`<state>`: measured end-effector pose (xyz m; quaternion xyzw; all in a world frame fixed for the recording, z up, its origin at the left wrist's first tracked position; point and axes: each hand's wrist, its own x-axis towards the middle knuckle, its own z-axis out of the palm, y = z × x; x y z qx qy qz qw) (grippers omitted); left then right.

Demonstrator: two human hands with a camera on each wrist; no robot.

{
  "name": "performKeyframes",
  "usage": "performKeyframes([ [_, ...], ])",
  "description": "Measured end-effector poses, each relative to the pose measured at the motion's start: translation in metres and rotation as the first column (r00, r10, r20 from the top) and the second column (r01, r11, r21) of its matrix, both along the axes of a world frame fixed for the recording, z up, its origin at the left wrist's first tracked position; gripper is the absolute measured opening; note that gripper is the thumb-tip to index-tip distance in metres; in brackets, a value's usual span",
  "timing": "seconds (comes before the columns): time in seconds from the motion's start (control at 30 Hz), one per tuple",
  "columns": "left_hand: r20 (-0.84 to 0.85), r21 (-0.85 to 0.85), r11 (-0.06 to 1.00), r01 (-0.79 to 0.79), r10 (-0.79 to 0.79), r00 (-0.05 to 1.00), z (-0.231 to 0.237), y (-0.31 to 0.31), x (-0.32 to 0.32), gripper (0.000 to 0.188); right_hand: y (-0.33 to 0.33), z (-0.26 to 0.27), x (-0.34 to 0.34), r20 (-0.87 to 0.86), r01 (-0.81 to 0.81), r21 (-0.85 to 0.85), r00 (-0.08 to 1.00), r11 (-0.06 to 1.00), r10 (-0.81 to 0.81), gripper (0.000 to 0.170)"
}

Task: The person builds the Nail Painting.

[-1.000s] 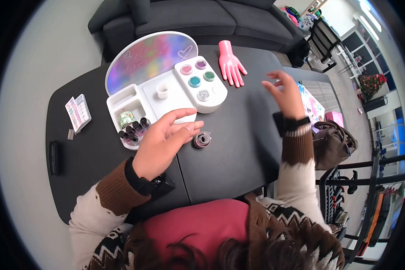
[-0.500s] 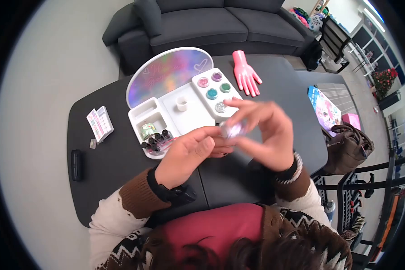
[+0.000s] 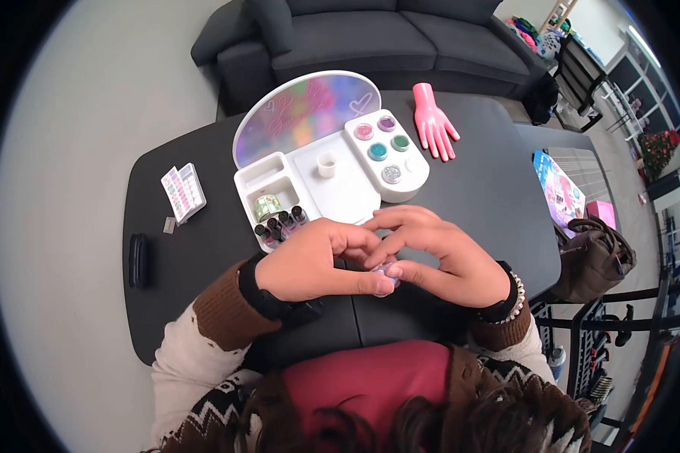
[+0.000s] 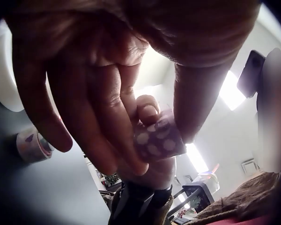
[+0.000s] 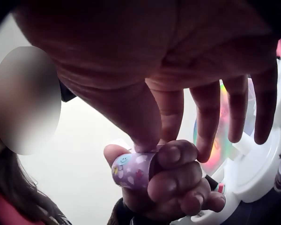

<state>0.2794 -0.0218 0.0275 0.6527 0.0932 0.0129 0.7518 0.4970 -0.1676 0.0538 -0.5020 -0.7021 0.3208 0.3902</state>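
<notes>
Both hands meet low in front of the body around a small purple patterned roll (image 3: 385, 279). The left hand (image 3: 310, 260) grips it between thumb and curled fingers, and the right hand (image 3: 449, 260) pinches at its edge with thumb and forefinger. Seen from the right wrist, the roll (image 5: 133, 171) has white spots and a blue smiley, and lies in the left hand (image 5: 178, 183), its dark opening partly behind the fingertips. In the left wrist view the spotted roll (image 4: 158, 140) sits under the thumb, with a right fingertip on its rim.
A white tray (image 3: 340, 196) with a shiny backboard (image 3: 310, 113) holds jars, black-capped bottles (image 3: 279, 223), a small cup (image 3: 326, 164) and a green patterned roll (image 3: 267, 205). A pink model hand (image 3: 434, 128) lies behind it. At left are a nail set (image 3: 185, 195) and a dark case (image 3: 138, 260).
My hands, first apart and then close together, have come down onto the purple roll. The right hand has moved in from the right side. The head view has shifted.
</notes>
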Motion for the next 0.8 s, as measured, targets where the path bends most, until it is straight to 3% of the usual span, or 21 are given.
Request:
performKeyframes([
  [0.03,-0.003,-0.002,1.0,-0.001,0.001,1.0,-0.001,0.0,0.0,0.034,-0.001,-0.001,0.0,-0.022,-0.022,-0.07,1.0,0.997,0.02,0.012],
  [0.17,-0.015,-0.006,0.999,0.052,-0.052,0.999,-0.008,0.0,0.002,0.033,0.0,-0.005,0.0,-0.021,0.03,-0.033,0.999,0.999,-0.03,0.009],
  [0.23,0.016,-0.038,0.999,0.037,-0.037,0.999,-0.006,0.0,0.003,0.032,-0.002,-0.005,0.005,-0.055,0.281,0.142,0.96,0.949,-0.276,0.007],
  [0.3,-0.023,-0.2,0.969,-0.142,0.14,0.99,0.004,0.003,0.003,0.032,-0.004,-0.002,0.008,-0.042,0.335,0.205,0.942,0.92,-0.333,0.005],
  [0.37,0.02,-0.214,0.962,-0.171,0.179,0.984,-0.001,0.004,0.003,0.032,-0.007,-0.003,0.008,-0.104,0.448,0.378,0.89,0.81,-0.444,0.004],
  [0.43,0.171,-0.252,0.904,-0.344,0.392,0.904,-0.007,0.001,0.006,0.032,-0.01,-0.002,0.006,-0.077,0.439,0.432,0.888,0.788,-0.453,0.007],
  [0.5,0.237,-0.271,0.892,-0.363,0.427,0.873,-0.016,-0.007,0.006,0.033,-0.011,0.0,0.001,0.031,0.279,0.546,0.936,0.79,-0.351,0.014],
  [0.57,0.284,-0.51,0.813,-0.281,0.468,0.837,-0.021,-0.018,0.007,0.038,-0.011,0.001,-0.012,0.099,0.231,0.517,0.94,0.824,-0.325,0.022],
  [0.63,0.24,-0.559,0.797,-0.23,0.421,0.875,-0.021,-0.024,0.006,0.042,-0.007,0.005,-0.026,0.265,0.199,0.558,0.878,0.806,-0.4,0.025],
  [0.8,0.156,-0.515,0.787,-0.339,0.475,0.866,-0.026,-0.032,0.014,0.039,0.005,-0.018,-0.029,0.297,0.204,0.665,0.811,0.719,-0.504,0.032],
])
